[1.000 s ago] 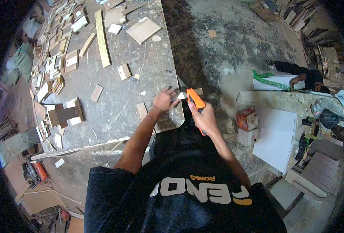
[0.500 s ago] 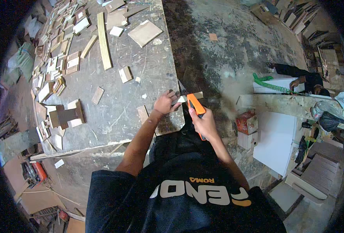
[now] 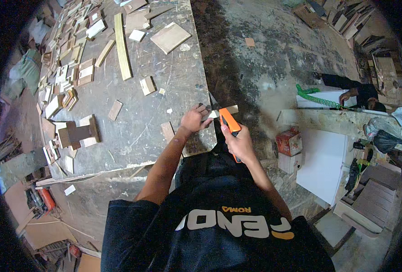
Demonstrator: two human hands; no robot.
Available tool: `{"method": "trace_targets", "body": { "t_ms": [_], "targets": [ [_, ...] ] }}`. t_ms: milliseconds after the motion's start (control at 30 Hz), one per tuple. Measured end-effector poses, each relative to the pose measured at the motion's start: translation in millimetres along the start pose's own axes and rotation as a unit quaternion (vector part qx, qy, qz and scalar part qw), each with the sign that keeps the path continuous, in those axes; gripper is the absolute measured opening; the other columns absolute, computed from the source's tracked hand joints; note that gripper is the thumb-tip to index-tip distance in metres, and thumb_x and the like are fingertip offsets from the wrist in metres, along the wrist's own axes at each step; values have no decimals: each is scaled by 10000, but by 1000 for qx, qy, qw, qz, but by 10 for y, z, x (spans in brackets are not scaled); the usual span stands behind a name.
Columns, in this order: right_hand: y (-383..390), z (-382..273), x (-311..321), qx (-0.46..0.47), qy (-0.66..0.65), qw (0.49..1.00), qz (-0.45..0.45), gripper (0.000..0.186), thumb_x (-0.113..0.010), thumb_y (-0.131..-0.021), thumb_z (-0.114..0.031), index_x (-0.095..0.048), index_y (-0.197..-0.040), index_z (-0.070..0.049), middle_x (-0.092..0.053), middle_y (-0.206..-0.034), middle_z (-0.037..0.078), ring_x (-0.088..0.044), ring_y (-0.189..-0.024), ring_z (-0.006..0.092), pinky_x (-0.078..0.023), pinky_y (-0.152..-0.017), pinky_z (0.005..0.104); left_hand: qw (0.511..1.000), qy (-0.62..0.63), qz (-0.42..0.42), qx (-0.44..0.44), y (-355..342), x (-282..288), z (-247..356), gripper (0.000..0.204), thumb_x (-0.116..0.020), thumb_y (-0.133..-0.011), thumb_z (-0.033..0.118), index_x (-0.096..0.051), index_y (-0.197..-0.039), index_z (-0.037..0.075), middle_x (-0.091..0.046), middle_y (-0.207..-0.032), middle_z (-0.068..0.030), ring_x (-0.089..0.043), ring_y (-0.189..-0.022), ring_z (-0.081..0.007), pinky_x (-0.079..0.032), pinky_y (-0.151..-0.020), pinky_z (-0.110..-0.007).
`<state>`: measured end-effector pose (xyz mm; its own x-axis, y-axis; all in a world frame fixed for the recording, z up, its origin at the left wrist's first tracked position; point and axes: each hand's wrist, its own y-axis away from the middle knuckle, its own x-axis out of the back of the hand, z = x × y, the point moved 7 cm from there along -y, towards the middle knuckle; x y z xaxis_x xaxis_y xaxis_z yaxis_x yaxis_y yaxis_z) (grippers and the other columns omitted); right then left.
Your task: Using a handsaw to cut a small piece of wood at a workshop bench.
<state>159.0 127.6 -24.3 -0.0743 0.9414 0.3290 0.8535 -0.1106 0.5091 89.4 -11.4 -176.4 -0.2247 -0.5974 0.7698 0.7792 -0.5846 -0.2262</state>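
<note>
My right hand (image 3: 240,144) is wrapped around the orange and black handle of a handsaw (image 3: 230,122). The saw's dark blade points away from me and lies across a narrow pale wood strip (image 3: 233,109) at the right edge of the workbench (image 3: 155,131). On the bench side of the blade, my left hand (image 3: 194,119) grips the strip near that edge, fingers bent and thumb toward the saw. The strip's far end sticks out past the bench to the right. How deep the blade sits in the wood is too small to tell. A small wood block (image 3: 167,131) lies beside my left forearm.
Many wood offcuts (image 3: 86,71) cover the bench's left side, with a long strip (image 3: 122,47) and a flat board (image 3: 170,38) farther back. Right of me stand a red and white box (image 3: 288,143) and a white panel (image 3: 321,165). Another person's arm (image 3: 341,84) shows near a green coiled hose (image 3: 314,96).
The hands, saw and strip hold nearly the same places, with the saw shifted only very slightly. The whole view has moved a little.
</note>
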Motion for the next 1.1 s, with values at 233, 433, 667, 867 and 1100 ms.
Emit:
{"method": "trace_targets", "body": {
  "t_ms": [233, 433, 667, 867, 1100],
  "targets": [
    [155, -25, 33, -124, -24, 992, -28, 364, -675, -960, -329, -687, -1077, 16, -714, -844, 130, -674, -761, 217, -518, -740, 384, 1000, -2, 15, -21, 49, -50, -21, 400, -697, -866, 391, -707, -1070, 47, -633, -1020, -120, -594, -995, -341, -532, -838, -429],
    [77, -74, 85, -34, -10, 999, 5, 319, -672, -967, -307, -679, -1006, 9, -623, -689, 39, -605, -610, 142, -487, -612, 349, 999, -10, 42, -18, -5, 99, 73, 381, -701, -867, 368, -705, -1061, 41, -607, -971, -110, -582, -942, -324, -526, -820, -412],
    [65, -40, 33, -89, -41, 995, -17, 313, -659, -975, -304, -664, -955, 8, -582, -627, 15, -576, -561, 124, -452, -553, 339, 999, -7, 38, -21, 33, 59, 23, 398, -693, -869, 401, -712, -1051, 48, -634, -1047, -104, -583, -1015, -329, -519, -878, -409],
    [34, 21, 84, -35, -6, 999, 13, 353, -673, -963, -337, -659, -931, 15, -594, -643, 32, -585, -568, 131, -457, -547, 345, 999, 15, -2, 36, -2, 44, -17, 413, -699, -861, 414, -701, -1045, 45, -630, -1152, -133, -576, -1085, -352, -517, -916, -439],
    [98, 156, 103, -26, -38, 999, 5, 303, -686, -962, -302, -640, -901, -9, -565, -626, 7, -539, -518, 123, -438, -501, 326, 998, 25, 54, -8, -17, 145, 73, 353, -677, -886, 369, -699, -1039, 51, -620, -1091, -157, -597, -1010, -378, -517, -874, -460]
  ]
}}
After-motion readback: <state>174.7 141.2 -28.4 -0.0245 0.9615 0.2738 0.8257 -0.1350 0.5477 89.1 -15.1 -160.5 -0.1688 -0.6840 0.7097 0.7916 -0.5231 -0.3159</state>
